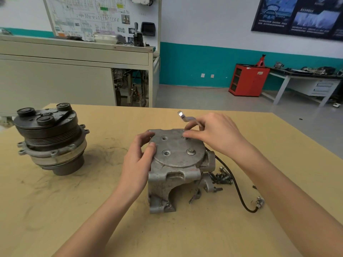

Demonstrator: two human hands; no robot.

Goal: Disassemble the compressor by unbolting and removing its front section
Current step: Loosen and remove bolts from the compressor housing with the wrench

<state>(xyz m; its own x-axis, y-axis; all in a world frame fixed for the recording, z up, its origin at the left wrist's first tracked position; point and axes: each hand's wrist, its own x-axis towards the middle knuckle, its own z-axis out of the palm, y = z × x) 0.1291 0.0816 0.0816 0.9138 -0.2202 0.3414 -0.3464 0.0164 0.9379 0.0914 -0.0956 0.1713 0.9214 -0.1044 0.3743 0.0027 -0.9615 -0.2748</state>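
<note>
**Both hands on the compressor body**

The compressor body [174, 164] stands mid-surface [185, 238]. Its pulley end [50, 140] sits well apart at 9 o'clock. The left hand [139, 158] has its grip clamped on the body's 9 o'clock rim. The right hand [213, 134] pinches a bent metal tool [186, 118] at the 1 o'clock hole. Loose bolts [222, 178] lie at 4 o'clock.

Wall board [83, 15], far beyond my left hand [138, 160]: diagram print, too blurred to read.
Dark poster [300, 15], far beyond my right hand [213, 134]: pale writing, illegible.
Red cabinet [248, 80], also beyond my right hand: white stickers, unreadable.
Compressor housing [176, 160] and wrench [189, 119], in my hands: no marks I can read.
</note>
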